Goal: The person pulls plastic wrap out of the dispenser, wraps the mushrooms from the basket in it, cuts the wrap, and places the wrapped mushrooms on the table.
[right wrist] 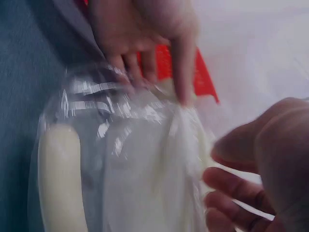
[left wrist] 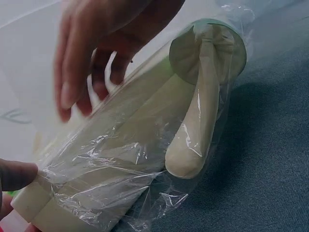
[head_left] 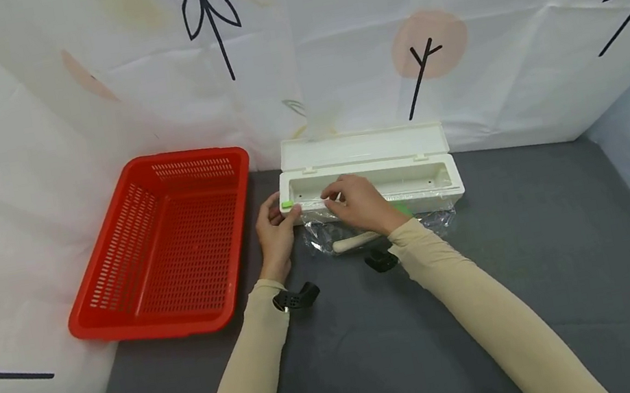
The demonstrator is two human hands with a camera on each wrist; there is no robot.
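A long white cling film dispenser stands with its lid raised at the back. My left hand grips its left end, the thumb near a small green tab. Clear plastic film hangs down the front. Inside this film lies a mushroom-shaped thing, its cream stem tilted and its round, greenish cap toward the dispenser. My right hand hovers at the dispenser's front edge, fingers loosely bent with nothing between them. In the right wrist view its fingertips are right beside the film's edge.
To the left, a red plastic basket with slotted walls stands on the dark grey table. A white patterned cloth hangs behind the dispenser and at the sides. Each wrist carries a black camera.
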